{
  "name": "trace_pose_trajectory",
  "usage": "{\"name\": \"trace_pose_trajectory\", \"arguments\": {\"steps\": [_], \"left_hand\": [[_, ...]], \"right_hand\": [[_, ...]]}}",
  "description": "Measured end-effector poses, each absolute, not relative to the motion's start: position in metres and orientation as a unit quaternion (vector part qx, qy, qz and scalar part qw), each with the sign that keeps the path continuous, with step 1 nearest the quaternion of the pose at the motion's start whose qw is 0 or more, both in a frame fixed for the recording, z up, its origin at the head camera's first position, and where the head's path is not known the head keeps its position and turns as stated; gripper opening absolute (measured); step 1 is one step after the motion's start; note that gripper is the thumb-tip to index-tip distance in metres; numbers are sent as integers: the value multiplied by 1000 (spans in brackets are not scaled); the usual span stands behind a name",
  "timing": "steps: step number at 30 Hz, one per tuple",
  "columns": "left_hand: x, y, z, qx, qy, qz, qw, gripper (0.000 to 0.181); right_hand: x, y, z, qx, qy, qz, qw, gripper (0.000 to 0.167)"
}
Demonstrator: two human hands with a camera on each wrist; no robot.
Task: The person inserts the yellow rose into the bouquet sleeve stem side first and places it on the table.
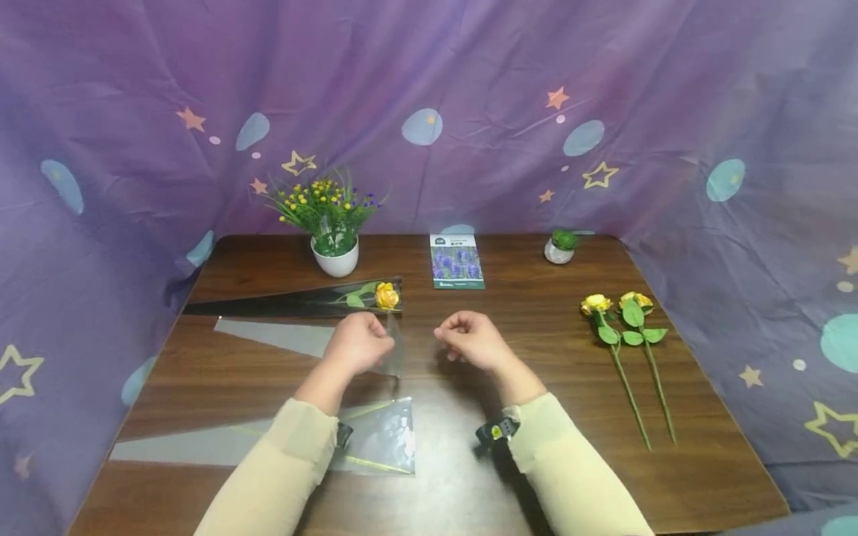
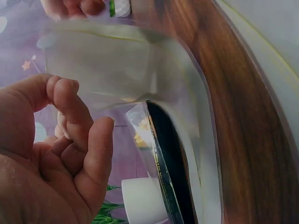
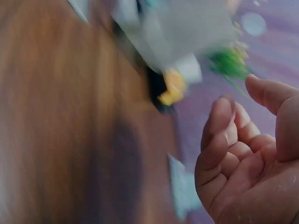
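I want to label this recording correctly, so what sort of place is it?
Probably a staged tabletop corner for working with flowers: a wooden table, a star-patterned purple curtain behind it, and two unwrapped yellow roses.

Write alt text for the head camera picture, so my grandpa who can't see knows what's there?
A person's left hand holds a clear sleeve over a brown table, while the right hand hovers nearby, seemingly empty. A wrapped yellow rose lies beyond the left hand; two unwrapped roses lie at the right.
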State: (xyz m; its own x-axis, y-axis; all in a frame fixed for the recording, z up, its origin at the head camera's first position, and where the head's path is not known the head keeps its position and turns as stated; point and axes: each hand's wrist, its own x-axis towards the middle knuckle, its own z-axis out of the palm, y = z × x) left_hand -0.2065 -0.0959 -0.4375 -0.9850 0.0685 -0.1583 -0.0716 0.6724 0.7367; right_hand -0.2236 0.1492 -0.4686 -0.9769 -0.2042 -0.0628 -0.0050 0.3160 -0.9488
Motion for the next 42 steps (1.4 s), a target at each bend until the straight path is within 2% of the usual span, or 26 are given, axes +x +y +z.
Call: {"name": "trace_pose_trajectory", "arguments": {"steps": [3,8,10,13,19,24,33,39,42], "left_hand": [[-206,-99,-439,-10,905,416,87,9],[-206,-101,-440,-17,895,440,70,8],[-207,-101,-440,-22,891,449,67,8],[-207,-100,-440,-27,885,459,69,8],[-207,-98,-441,-34,867,491,82,16],[-206,-95,-440,-42,859,503,86,17],[-206,-93,-444,-60,851,514,96,13],[-206,-88,-445,-52,846,521,100,16],[-206,-87,-444,-49,845,522,100,19]], "right_hand": [[-222,184,-453,-55,830,-554,42,18],[-217,270,-427,-5,891,-442,-102,20],[-212,307,-423,42,913,-381,-140,23],[-201,356,-428,108,936,-309,-127,29],[-187,413,-453,136,960,-242,-18,37],[-190,419,-468,125,964,-231,39,39],[-202,406,-479,118,961,-244,48,30],[-202,369,-460,126,914,-387,1,31],[-207,336,-443,114,872,-474,-43,25]]}}
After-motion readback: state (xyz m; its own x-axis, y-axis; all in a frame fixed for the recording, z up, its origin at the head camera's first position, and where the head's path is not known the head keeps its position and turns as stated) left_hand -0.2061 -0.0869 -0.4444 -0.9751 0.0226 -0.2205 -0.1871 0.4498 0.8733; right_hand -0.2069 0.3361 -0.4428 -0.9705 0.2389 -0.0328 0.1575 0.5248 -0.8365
